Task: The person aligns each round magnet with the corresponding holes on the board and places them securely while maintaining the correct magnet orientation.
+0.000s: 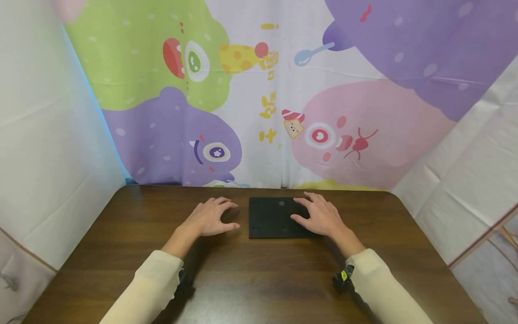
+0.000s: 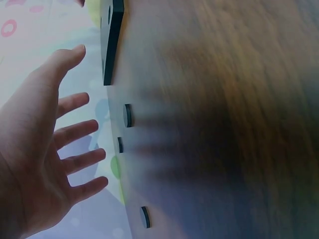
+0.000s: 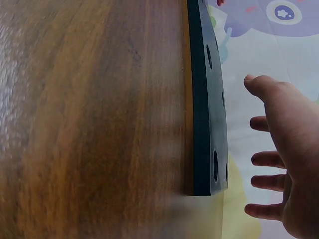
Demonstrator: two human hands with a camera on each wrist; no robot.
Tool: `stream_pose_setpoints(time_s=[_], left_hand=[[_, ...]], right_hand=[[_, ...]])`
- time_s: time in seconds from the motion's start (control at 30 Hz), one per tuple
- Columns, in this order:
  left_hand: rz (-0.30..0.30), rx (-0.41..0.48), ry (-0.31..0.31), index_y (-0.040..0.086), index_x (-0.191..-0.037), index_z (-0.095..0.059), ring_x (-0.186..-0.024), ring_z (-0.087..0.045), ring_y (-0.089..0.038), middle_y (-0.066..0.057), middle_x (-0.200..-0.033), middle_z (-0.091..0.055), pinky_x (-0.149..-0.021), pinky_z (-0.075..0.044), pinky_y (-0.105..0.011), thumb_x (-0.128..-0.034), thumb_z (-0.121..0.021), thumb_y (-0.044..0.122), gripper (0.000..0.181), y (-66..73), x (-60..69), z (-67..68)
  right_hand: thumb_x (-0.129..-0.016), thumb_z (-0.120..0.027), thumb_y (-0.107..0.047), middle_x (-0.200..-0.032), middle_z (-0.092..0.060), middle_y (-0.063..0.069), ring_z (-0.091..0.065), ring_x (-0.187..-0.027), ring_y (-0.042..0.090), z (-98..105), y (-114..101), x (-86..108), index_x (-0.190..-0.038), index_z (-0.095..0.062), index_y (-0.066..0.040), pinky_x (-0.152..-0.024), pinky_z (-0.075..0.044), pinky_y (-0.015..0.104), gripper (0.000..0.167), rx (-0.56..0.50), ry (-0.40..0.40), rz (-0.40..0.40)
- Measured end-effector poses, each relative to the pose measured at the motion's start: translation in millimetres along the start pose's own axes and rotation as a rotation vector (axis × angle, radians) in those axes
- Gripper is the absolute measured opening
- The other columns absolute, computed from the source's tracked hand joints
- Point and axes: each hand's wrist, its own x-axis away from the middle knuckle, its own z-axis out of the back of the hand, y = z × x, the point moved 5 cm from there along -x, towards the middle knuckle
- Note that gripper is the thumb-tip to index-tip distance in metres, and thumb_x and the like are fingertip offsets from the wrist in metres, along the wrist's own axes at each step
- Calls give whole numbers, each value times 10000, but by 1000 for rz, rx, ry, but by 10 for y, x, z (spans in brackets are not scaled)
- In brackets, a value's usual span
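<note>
Over the black board (image 1: 269, 218), splayed right hand (image 1: 322, 217) (splayed left hand (image 1: 209, 219) beside it).

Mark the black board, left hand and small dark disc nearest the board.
Black board (image 1: 270, 217): head view, its top face.
Left hand (image 1: 208, 219): head view, its back.
Small dark disc (image 2: 126, 115): left wrist view, its flat face.

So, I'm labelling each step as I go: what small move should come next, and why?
Probably lower the left hand to pinch the small dark disc nearest the black board: that hand is spread and holds nothing, the disc lies on the table, and the board has round recesses.
</note>
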Motion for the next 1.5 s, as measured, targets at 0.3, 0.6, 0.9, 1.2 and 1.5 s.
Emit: stream_pose_setpoints(time_s=[0.3,0.6,0.9,1.2,1.5], left_hand=[[-22,3,2,184,-1560,-663,-1466,-619,-473,-175,-1641,-631,-1149,-544,-721,-971,-767,620,740,-45,66,-24],[-37,5,6,177,-1502,-714,-1450,-645,-454,-169,-1583,-677,-1159,-564,-664,-971,-778,603,684,-67,166,-41],[-25,14,-14,174,-1495,-722,-1454,-638,-463,-180,-1573,-679,-1147,-564,-693,-984,-779,589,661,-88,226,-49],[-16,11,-14,182,-1470,-740,-1423,-645,-447,-171,-1553,-690,-1084,-594,-689,-970,-804,581,643,-113,253,-53],[-18,-15,-9,188,-1445,-761,-1377,-657,-408,-144,-1505,-710,-1050,-615,-660,-978,-817,561,600,-133,227,-40]], right_hand=[[-1057,-695,-589,-1738,-513,229,-512,-1581,483,-8,57,34,-1642,-603,-215,-1183,-529,718,701,-18,-5,-9],[-1029,-708,-637,-1735,-515,235,-511,-1575,495,-21,173,99,-1672,-563,-230,-1141,-540,741,774,-25,5,-9],[-1013,-710,-681,-1758,-486,236,-491,-1588,500,-69,226,116,-1668,-569,-248,-1110,-556,742,798,-30,-35,-17],[-1020,-695,-677,-1773,-459,246,-482,-1593,515,-89,223,128,-1671,-564,-255,-1106,-553,761,787,-39,-72,-9],[-1023,-686,-692,-1802,-409,252,-472,-1600,535,-113,233,120,-1684,-549,-261,-1098,-556,766,801,-49,-131,-3]])
